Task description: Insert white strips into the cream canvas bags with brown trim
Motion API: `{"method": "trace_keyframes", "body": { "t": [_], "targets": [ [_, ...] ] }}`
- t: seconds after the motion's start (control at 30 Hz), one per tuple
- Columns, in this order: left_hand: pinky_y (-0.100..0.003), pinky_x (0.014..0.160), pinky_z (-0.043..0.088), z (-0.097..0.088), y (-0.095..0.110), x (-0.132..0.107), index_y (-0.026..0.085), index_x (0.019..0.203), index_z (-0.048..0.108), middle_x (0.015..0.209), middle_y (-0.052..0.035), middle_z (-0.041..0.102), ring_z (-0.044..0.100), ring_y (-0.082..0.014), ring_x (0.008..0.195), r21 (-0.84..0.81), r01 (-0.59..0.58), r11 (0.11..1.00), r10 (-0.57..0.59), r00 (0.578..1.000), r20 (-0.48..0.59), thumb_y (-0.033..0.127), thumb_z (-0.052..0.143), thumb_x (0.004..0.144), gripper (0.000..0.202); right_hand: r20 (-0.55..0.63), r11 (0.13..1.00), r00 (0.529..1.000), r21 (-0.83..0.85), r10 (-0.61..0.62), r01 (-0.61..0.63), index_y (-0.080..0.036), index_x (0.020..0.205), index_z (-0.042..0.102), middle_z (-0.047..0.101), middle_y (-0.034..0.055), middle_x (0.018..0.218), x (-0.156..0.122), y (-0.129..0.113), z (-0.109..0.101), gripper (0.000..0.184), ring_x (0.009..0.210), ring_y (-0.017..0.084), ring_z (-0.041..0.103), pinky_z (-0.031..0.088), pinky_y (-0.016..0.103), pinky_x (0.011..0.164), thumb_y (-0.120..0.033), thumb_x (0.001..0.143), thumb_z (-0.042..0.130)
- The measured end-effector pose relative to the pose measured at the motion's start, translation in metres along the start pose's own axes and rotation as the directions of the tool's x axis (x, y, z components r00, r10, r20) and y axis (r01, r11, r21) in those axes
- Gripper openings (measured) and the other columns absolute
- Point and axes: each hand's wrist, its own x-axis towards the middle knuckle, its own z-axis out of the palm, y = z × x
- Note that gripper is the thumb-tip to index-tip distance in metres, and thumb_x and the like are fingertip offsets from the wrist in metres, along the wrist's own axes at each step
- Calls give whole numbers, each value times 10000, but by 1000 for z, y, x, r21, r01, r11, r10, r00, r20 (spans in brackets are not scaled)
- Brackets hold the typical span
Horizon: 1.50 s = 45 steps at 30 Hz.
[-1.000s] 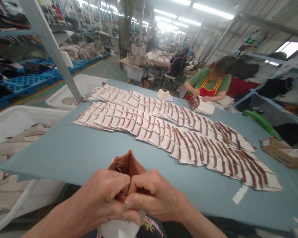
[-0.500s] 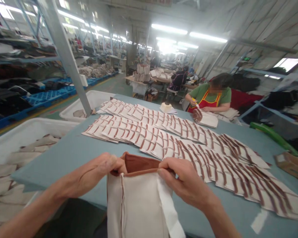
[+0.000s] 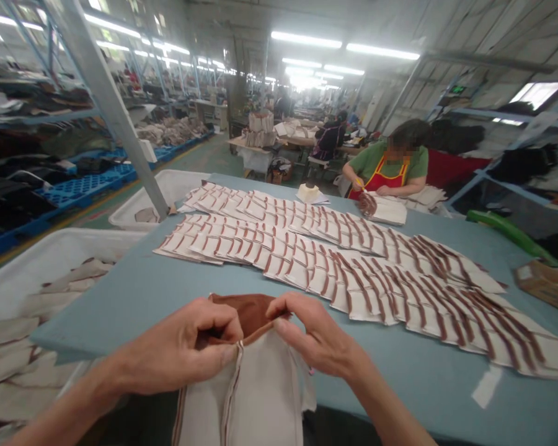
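Observation:
Between my hands hangs a cream fabric bag (image 3: 265,384) with a brown lining, its mouth facing up and held apart. My left hand (image 3: 186,344) pinches the rim beside a vertical seam, thumb outside and fingers inside. At the right part of the rim, my right hand (image 3: 314,331) is closed on the brown edge, with its index finger curled over. A white strip dangles at the bag's right side. Beyond it, overlapping rows of cream pieces with brown edges (image 3: 302,254) lie across the blue table (image 3: 134,297).
White bins (image 3: 74,244) with fabric pieces stand left of the table, near a metal post (image 3: 121,118). Across the table, a co-worker in a red apron (image 3: 385,173) handles a cream stack. At right are a cardboard box (image 3: 546,285) and a green object (image 3: 511,235).
My left hand has shifted right along the rim to the seam, and my hands are closer together. The bag has turned slightly, and its mouth is narrower.

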Motion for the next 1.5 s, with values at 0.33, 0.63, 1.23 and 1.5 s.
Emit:
{"method": "trace_keyframes", "body": {
  "t": [0.33,0.63,1.23,1.5],
  "targets": [
    [-178,708,475,-9,10,-17,236,832,692,760,68,716,666,-108,701,416,-184,891,271,949,-162,214,571,1017,223,1,962,970,134,-242,240,-222,927,654,679,-36,843,22,-34,14,184,737,135,578,463,253,775,-318,996,795],
    [-231,710,502,6,18,-10,249,859,637,781,33,744,716,-154,697,579,-250,776,429,882,-193,168,509,1060,252,85,949,992,308,-92,62,-218,871,602,601,-68,790,24,-31,2,341,703,116,513,405,236,652,-422,931,868],
    [-263,533,329,35,-15,18,213,752,601,683,11,505,492,-173,657,-117,-42,992,14,972,-235,666,485,1107,587,37,882,996,468,-85,58,-232,831,544,468,-96,705,12,-18,-16,342,629,104,389,337,240,604,-460,959,765],
    [-270,602,381,33,-11,11,216,743,624,662,33,584,513,-158,615,118,5,993,39,929,-367,490,515,1127,484,-60,997,997,49,-55,58,-220,845,614,661,-18,759,8,-30,-23,76,681,148,560,373,264,658,-214,897,669]
  ]
}}
